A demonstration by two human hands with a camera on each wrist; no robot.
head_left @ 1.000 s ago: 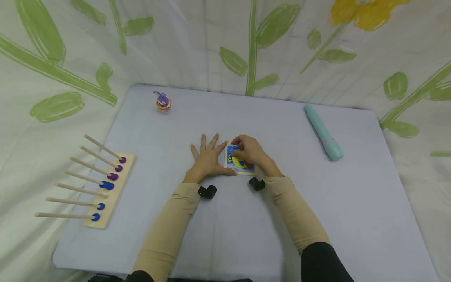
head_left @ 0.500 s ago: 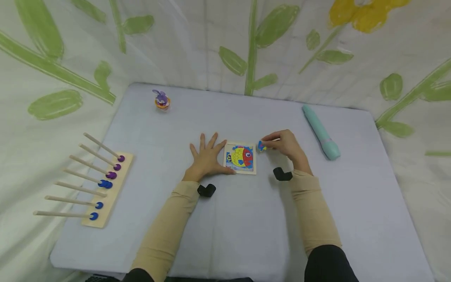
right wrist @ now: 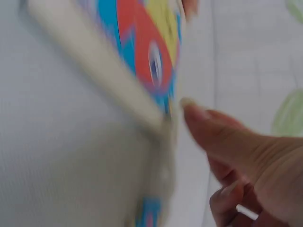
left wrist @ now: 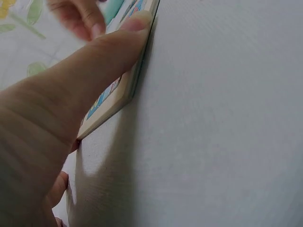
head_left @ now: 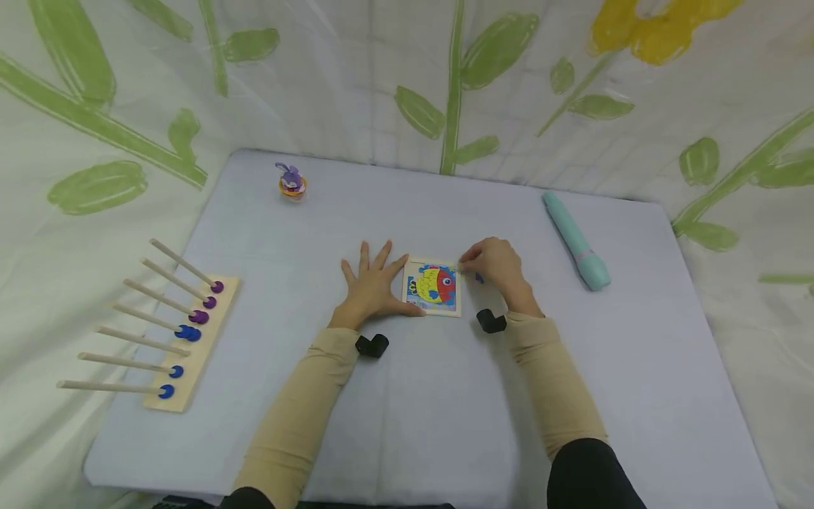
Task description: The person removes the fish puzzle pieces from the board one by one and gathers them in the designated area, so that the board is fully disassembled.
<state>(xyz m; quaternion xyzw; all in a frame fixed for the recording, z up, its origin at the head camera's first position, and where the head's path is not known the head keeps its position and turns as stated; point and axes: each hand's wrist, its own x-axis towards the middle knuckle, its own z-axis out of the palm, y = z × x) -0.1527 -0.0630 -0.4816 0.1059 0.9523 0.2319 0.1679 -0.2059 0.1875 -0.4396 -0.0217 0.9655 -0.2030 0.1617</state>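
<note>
Head view: I see the left hand [head_left: 372, 290] splayed, thumb and forefinger against the fish puzzle [head_left: 439, 284] mid-table, the right hand's [head_left: 499, 265] fingers bent by its far-right corner, whether pinching anything I can't tell.

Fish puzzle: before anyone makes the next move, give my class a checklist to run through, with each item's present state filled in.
1. Fish puzzle flat on the table: ok.
2. Frame steadied: ok; the left hand is spread against its left side.
3. Every piece seated: not ok; a loose blue piece lies to the right of the frame.
4. Right hand free: cannot tell for sure; it is at the upper right corner, and no piece shows in its fingers.
5. Other items out of the way: ok; the peg board and turquoise object are well apart from the puzzle.
</note>
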